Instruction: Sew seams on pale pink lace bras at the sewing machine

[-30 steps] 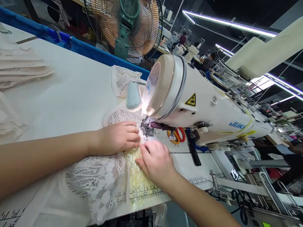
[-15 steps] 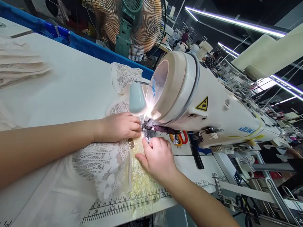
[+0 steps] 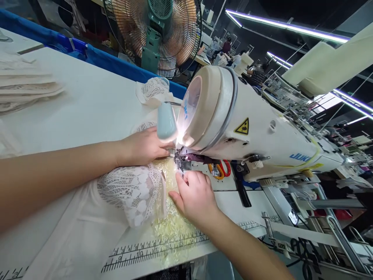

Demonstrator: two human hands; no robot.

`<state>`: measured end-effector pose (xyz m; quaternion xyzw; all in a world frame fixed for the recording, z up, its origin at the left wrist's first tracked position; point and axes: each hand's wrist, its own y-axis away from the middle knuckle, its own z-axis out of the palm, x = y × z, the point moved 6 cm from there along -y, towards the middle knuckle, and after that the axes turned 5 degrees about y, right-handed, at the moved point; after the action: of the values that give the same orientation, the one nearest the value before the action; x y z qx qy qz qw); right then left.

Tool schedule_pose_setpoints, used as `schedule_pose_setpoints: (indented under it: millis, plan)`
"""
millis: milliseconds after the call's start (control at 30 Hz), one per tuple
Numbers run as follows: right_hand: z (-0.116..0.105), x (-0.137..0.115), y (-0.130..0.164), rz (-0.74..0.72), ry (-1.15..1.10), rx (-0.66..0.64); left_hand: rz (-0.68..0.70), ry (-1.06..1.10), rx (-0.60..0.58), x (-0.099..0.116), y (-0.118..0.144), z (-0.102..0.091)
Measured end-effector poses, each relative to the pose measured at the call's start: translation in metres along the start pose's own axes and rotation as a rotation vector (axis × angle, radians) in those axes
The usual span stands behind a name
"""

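Pressing white openwork lace (image 3: 131,190) flat: left hand (image 3: 142,147), right hand (image 3: 196,196).

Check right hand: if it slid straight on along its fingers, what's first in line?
Probably the presser foot of the sewing machine; the right hand lies on lace fabric, fingertips just short of it. Depth unclear.

Sewing machine (image 3: 250,132) right on table (image 3: 87,105), fan (image 3: 154,35) behind. Lace fabric (image 3: 131,190) under presser foot (image 3: 178,161), left hand (image 3: 142,147) on it left of foot, right hand (image 3: 195,196) in front. Scissors (image 3: 220,169) under machine arm. Fabric stack (image 3: 26,85) far left.
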<state>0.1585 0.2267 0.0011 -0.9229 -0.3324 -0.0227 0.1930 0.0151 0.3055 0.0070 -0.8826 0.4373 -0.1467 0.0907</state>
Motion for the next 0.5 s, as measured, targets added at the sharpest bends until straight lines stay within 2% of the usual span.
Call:
schedule_pose_setpoints:
  millis: [67,133,233,300,333,400,500]
  plan:
    - [-0.009,0.002,0.007,0.011,-0.087,0.01,0.011,-0.012,0.049,0.014,0.007,-0.011]
    - [-0.017,0.003,0.018,0.04,-0.223,0.01,0.061,0.052,0.014,0.033,0.014,-0.014]
    - [-0.025,-0.001,0.039,0.113,-0.461,0.028,0.056,0.097,-0.205,0.053,0.02,-0.001]
    - [-0.026,-0.006,0.053,0.194,-0.585,0.058,-0.065,0.147,-0.309,0.053,0.02,0.004]
    - [-0.025,-0.009,0.059,0.236,-0.625,0.076,-0.132,0.219,-0.31,0.051,0.018,0.003]
    - [-0.024,-0.018,0.067,0.294,-0.672,0.088,-0.261,0.428,-0.24,0.046,0.014,-0.006]
    - [-0.023,-0.038,0.06,0.216,-0.757,0.058,-0.461,0.676,-0.067,0.036,0.012,-0.019]
